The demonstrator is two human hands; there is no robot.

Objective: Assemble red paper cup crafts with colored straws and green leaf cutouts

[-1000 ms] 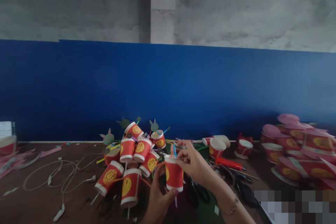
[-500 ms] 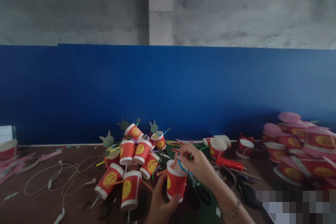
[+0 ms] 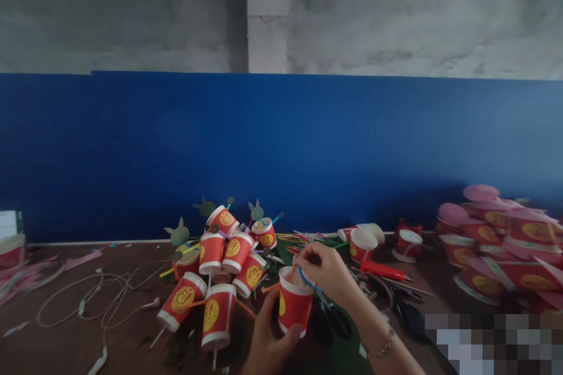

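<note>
Upright in front of me is a red paper cup [image 3: 296, 304] with a white rim and a yellow print. My left hand [image 3: 273, 334] is wrapped round its lower part. Above the rim, my right hand [image 3: 323, 269] pinches a bent orange strip [image 3: 292, 266] and a blue strip [image 3: 302, 276] that pass at the cup's mouth. The fingertips partly hide where the two strips meet. Another orange piece [image 3: 269, 288] sticks out on the cup's left side.
Red cups with sticks [image 3: 219, 316] are piled on the left, beside white earphones [image 3: 99, 360]. Scissors [image 3: 336, 322] lie right of the held cup. Farther right are a red-handled tool [image 3: 383, 271], an open cup [image 3: 363, 246] and stacked cups with pink discs [image 3: 534, 234].
The whole view has shifted slightly. My right hand's fingers have moved a little at the strips; my left hand keeps its hold on the cup.
</note>
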